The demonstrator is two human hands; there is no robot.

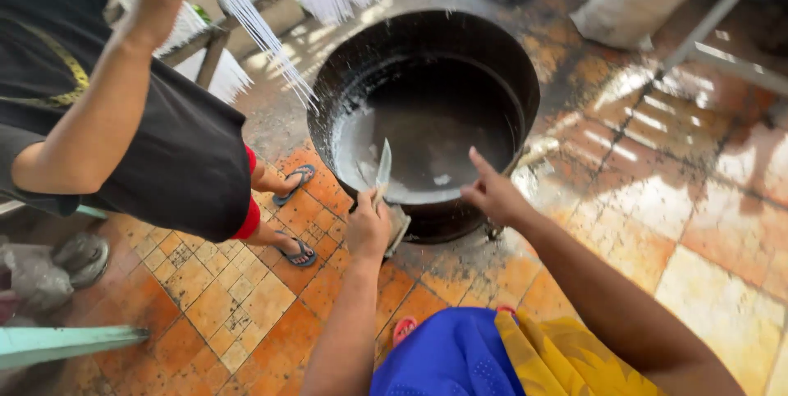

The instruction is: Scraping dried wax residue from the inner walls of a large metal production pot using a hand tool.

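Your arms are bare from the wrists up as far as the view reaches, with no sleeves, watch or bracelets on them. Your left hand (pixel 368 228) and right hand (pixel 492 192) wear no gloves and no rings that show. Below them you wear a bright blue garment (pixel 447 359) beside a yellow cloth with a darker yellow leaf pattern (pixel 566 359).

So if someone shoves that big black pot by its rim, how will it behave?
The black pot is wide, squat and holds cloudy liquid, so probably heavy, sloshing rather than tipping. The wet tiled floor might let it slide.
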